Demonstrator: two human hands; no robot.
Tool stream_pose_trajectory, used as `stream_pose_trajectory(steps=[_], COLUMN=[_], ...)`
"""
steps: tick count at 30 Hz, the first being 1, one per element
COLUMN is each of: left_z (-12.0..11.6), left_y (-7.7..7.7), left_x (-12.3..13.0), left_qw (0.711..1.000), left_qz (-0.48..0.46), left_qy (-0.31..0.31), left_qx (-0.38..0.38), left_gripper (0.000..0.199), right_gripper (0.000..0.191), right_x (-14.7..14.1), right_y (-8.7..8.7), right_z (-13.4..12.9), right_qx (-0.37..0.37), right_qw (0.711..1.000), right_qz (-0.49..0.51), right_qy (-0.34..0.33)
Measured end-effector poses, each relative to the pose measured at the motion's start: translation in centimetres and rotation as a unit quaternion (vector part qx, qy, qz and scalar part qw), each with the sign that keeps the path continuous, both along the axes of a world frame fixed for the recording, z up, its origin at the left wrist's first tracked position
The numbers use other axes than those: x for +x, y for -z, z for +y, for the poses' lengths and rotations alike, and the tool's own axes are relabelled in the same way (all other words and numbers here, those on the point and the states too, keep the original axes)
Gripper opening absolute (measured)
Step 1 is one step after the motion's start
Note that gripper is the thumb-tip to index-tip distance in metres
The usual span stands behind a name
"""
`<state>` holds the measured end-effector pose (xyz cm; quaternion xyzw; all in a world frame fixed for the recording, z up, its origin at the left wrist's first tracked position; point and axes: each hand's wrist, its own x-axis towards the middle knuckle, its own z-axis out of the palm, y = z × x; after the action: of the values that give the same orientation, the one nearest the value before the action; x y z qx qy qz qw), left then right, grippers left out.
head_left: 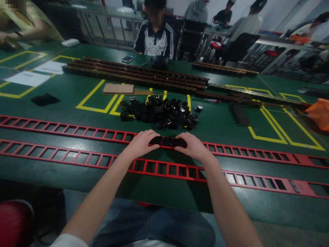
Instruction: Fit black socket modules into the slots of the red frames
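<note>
My left hand curls thumb and fingers round a small black block-shaped part at the far red slotted strip. My right hand grips another black block-shaped part at the same strip. Between the hands, a third dark block sits in line with them, with red rim showing around it. Whether the gripped parts are fully seated in the slots I cannot tell. The far red strip runs left and right behind both hands. Nearer my body lies a second red slotted strip, under my forearms.
A heap of black block parts, some with shiny metal faces, lies just beyond my hands. Long dark rails stretch behind it, beside a cardboard piece. Orange material lies at the right. A person sits opposite.
</note>
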<state>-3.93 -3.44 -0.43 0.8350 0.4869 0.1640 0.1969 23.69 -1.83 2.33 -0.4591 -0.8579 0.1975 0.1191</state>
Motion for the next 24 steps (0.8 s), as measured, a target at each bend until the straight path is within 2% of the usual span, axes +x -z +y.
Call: stream_pose_trajectory(steps=[18, 22, 24], left_z=[0.1, -0.1, -0.4], left_y=[-0.2, -0.6, -1.0], left_x=[0.3, -0.7, -2.0], left_qw=[1.0, 0.998, 0.994], left_qz=[0.006, 0.057, 0.102], left_qy=[-0.009, -0.005, -0.026], left_qx=[-0.022, -0.017, -0.011], left_gripper=[0.037, 0.048, 0.054], right_gripper=[0.029, 0.033, 0.042], right_x=[-0.2, -0.2, -0.3], right_y=[0.0, 0.1, 0.1], right_z=[-0.2, -0.2, -0.2], right_qx=[-0.015, -0.025, -0.027], right_qw=[1.0, 0.999, 1.0], right_qz=[0.002, -0.003, -0.009], right_qy=[0.02, 0.021, 0.012])
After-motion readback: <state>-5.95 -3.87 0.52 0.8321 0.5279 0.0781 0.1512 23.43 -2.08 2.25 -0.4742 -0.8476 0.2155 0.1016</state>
